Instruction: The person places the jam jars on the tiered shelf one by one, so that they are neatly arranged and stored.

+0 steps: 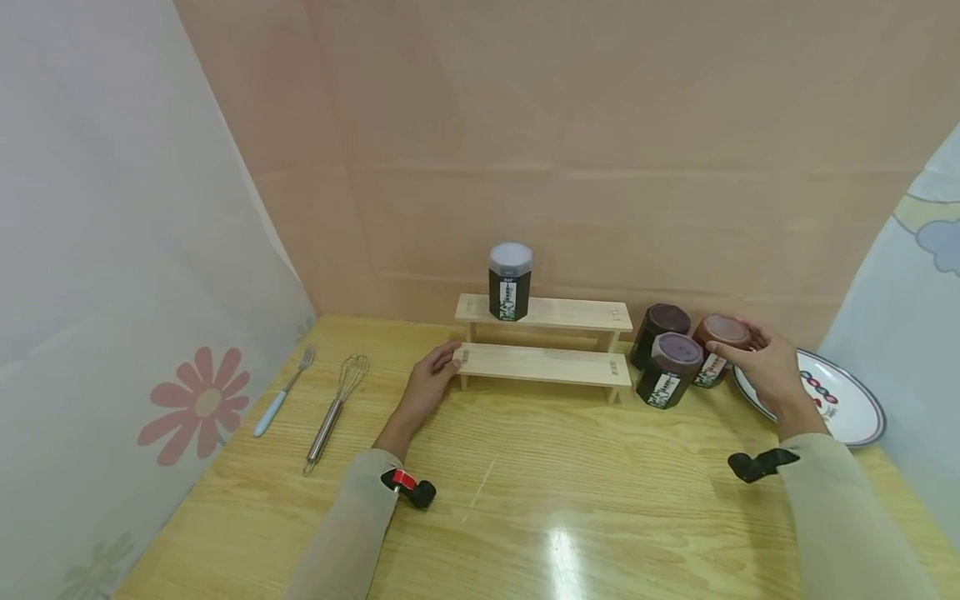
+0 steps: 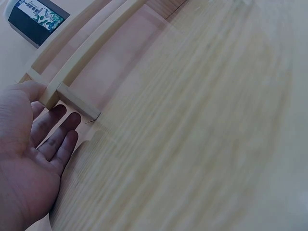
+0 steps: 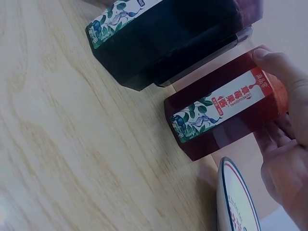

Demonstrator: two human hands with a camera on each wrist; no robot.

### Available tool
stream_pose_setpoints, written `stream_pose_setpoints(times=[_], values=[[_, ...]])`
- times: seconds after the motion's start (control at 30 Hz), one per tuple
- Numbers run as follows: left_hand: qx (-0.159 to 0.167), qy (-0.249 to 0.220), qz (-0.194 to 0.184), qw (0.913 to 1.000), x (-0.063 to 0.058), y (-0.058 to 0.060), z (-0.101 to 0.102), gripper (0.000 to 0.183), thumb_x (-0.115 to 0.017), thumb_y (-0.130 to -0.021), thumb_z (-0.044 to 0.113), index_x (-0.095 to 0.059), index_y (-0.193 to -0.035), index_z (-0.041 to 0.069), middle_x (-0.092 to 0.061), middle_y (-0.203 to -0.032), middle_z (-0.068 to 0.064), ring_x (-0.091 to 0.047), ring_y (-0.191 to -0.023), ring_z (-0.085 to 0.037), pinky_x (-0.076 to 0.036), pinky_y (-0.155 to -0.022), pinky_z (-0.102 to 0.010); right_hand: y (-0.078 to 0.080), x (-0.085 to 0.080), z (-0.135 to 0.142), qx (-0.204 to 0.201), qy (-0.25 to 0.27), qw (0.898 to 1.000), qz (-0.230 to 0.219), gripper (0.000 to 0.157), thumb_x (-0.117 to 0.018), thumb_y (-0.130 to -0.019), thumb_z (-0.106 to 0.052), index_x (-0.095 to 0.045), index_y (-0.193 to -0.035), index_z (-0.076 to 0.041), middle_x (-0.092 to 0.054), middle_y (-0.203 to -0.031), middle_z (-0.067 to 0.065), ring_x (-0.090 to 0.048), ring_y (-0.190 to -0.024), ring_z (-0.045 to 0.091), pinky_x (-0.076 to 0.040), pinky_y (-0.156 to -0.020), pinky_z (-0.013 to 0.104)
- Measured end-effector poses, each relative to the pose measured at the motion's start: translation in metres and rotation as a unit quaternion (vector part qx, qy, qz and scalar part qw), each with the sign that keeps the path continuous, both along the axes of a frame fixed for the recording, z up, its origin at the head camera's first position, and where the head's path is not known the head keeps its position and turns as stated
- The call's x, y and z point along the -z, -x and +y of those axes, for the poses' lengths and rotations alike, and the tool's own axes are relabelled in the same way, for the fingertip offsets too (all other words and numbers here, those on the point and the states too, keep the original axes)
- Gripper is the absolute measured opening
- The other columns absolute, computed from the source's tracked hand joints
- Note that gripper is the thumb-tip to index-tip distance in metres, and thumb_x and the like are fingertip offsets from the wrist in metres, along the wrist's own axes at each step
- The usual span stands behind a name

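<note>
A wood-grain table (image 1: 555,467) fills the corner, with a peach cloth (image 1: 600,100) hung behind it, a pale cloth (image 1: 112,208) with a pink flower on the left and a light blue one on the right. A fork (image 1: 284,392) and a whisk (image 1: 330,418) lie near the left edge. The red hexagonal jar (image 3: 219,103) is towards the back right, lid up and base down, its long axis roughly upright and its label facing the near side; I can't tell whether its base touches the wood. The right hand (image 1: 772,367) grips it high, thumb at the lid's near side and fingers round behind, so the body hangs below the grip. Just left of it stand a purple-lidded jar (image 1: 670,371) and a dark-lidded jar (image 1: 662,320); a round plate (image 1: 855,429) is on its right. The left hand (image 1: 427,383) holds the left end of the lower board of a wooden stand (image 1: 540,364) between thumb and fingers. A white-lidded jar (image 1: 510,282) stands upright on the upper board.
</note>
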State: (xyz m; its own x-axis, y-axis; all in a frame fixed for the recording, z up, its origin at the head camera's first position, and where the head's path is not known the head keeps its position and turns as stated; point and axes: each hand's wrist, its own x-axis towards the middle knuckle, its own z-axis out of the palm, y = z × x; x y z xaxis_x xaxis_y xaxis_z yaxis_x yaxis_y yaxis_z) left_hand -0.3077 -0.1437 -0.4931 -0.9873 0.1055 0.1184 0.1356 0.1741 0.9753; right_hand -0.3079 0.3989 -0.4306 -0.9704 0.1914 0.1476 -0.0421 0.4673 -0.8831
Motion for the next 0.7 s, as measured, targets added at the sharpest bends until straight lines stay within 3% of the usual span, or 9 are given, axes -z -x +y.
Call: stream_pose_setpoints(times=[0.17,0.4,0.57,0.7], values=[[-0.002,0.002,-0.003,1.0000,-0.001,0.000,0.000,0.043,-0.058,-0.107,0.028,-0.055,-0.149,0.021,-0.054,-0.155,-0.010,-0.049,-0.146,-0.027,-0.045,-0.119,-0.047,-0.003,-0.007,0.001,-0.006,0.032,0.999,0.007,0.081,-0.078,-0.094,-0.020,-0.034,-0.161,-0.006,-0.054,-0.115,-0.032,-0.050,-0.105,-0.014,-0.046,-0.080,-0.001],[-0.003,-0.003,-0.004,1.0000,0.001,0.000,-0.001,0.041,-0.060,-0.107,0.031,-0.057,-0.147,0.024,-0.055,-0.154,-0.008,-0.050,-0.145,-0.025,-0.045,-0.119,-0.046,-0.010,-0.027,0.003,0.003,-0.002,1.000,0.002,0.078,-0.076,-0.095,-0.028,-0.036,-0.161,-0.015,-0.056,-0.127,-0.027,-0.049,-0.108,-0.015,-0.043,-0.081,-0.002],[0.001,-0.002,-0.002,1.0000,0.001,0.000,-0.001,0.040,-0.059,-0.107,0.031,-0.057,-0.147,0.025,-0.055,-0.154,-0.008,-0.051,-0.145,-0.026,-0.044,-0.119,-0.047,-0.015,-0.041,0.003,-0.005,0.051,0.998,0.025,0.071,-0.078,-0.094,-0.019,-0.043,-0.156,-0.016,-0.056,-0.108,-0.033,-0.053,-0.099,-0.015,-0.046,-0.078,-0.001],[0.000,-0.005,-0.002,1.0000,0.001,0.000,-0.001,0.040,-0.060,-0.106,0.031,-0.058,-0.146,0.026,-0.056,-0.153,-0.008,-0.051,-0.144,-0.026,-0.045,-0.119,-0.047,-0.019,-0.055,0.000,-0.007,0.105,0.993,0.049,0.072,-0.079,-0.092,-0.013,-0.043,-0.154,-0.010,-0.061,-0.107,-0.029,-0.057,-0.099,-0.014,-0.048,-0.079,0.000]])
